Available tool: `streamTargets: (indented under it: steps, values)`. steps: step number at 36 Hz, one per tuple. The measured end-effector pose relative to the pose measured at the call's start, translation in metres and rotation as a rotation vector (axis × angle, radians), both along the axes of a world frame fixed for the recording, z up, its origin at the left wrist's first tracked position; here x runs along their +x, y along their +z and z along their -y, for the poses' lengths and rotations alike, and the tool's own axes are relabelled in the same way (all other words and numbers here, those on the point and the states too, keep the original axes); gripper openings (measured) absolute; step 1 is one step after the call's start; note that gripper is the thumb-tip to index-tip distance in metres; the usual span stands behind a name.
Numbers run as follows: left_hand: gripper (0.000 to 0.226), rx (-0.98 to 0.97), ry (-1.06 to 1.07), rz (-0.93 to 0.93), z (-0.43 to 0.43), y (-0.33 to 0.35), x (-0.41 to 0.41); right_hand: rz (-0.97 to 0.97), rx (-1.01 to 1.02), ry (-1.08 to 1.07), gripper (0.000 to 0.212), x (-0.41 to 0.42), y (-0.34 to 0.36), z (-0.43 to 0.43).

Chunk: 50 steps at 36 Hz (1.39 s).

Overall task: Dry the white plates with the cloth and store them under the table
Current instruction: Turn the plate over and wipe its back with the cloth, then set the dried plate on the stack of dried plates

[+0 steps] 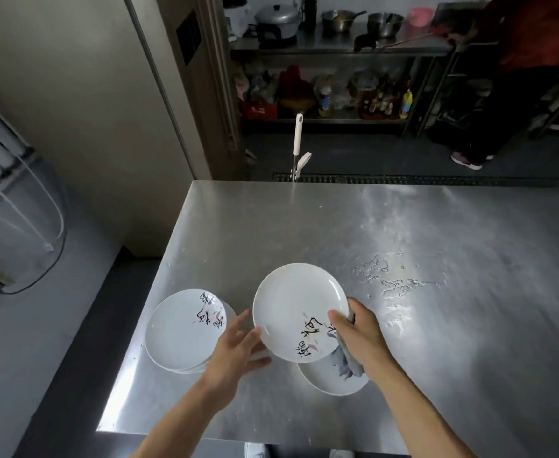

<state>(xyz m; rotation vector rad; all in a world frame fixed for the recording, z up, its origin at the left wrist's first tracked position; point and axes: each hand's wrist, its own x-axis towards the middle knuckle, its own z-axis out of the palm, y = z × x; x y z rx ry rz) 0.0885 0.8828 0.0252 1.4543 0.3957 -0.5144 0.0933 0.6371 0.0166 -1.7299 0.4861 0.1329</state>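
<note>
The steel table (437,325) carries water patches on its right part. A stack of white plates (179,332) sits near its left edge, printed faces up. The raised plate (291,302) tilts above the table between my hands. A lower plate (324,380) lies flat beneath my right hand (359,338), whose thumb pinches the raised plate's right rim. My left hand (235,352) touches its left rim, fingers straight and spread. The grey cloth (346,365) is bunched under my right palm.

mop handle (298,133) upright | pots (277,15) on shelf (337,45) | bottles (325,101) below | person (529,38) far right
</note>
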Motion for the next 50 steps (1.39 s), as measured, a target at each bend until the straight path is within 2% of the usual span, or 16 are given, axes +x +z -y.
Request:
streamTargets:
  steps: [3,7,11,13,21,26,33,37,41,45,50]
  values:
    - [0.038,-0.038,-0.038,0.022,0.009,-0.001,0.000,-0.038,-0.031,0.031,0.028,-0.004,-0.007,0.014]
    - [0.039,0.021,-0.029,-0.011,0.029,-0.015,0.001,-0.155,-0.171,0.081,0.019,-0.012,-0.016,0.033]
    - [0.045,0.090,-0.107,-0.070,0.046,-0.034,0.002,-0.274,-0.407,0.149,0.018,-0.024,-0.036,0.051]
    - [0.053,0.118,-0.162,-0.101,0.052,-0.043,0.003,-0.330,-0.459,0.149,0.017,-0.029,-0.044,0.055]
    - [0.060,0.161,-0.197,-0.200,0.063,-0.070,0.011,-0.386,-0.511,0.135,0.018,-0.042,-0.053,0.055]
    - [0.067,0.198,-0.256,-0.171,0.066,-0.075,0.014,-0.398,-0.537,0.114,0.018,-0.041,-0.057,0.055]
    - [0.041,0.211,-0.278,-0.159,0.058,-0.067,0.016,-0.372,-0.685,0.044,0.011,-0.033,-0.054,0.054]
    - [0.037,0.282,-0.173,-0.056,0.037,-0.058,0.025,-0.205,-0.524,-0.044,0.014,-0.012,-0.044,0.039]
    - [0.017,0.498,-0.094,0.073,-0.003,-0.042,0.042,-0.056,-0.298,0.019,0.009,0.020,-0.026,-0.003]
    - [0.038,0.581,0.109,0.092,-0.060,-0.030,0.052,-0.035,-0.073,0.080,0.014,0.047,-0.015,-0.062]
    - [0.054,0.773,0.201,0.071,-0.127,-0.028,0.037,-0.065,0.184,0.086,0.016,0.066,-0.012,-0.140]
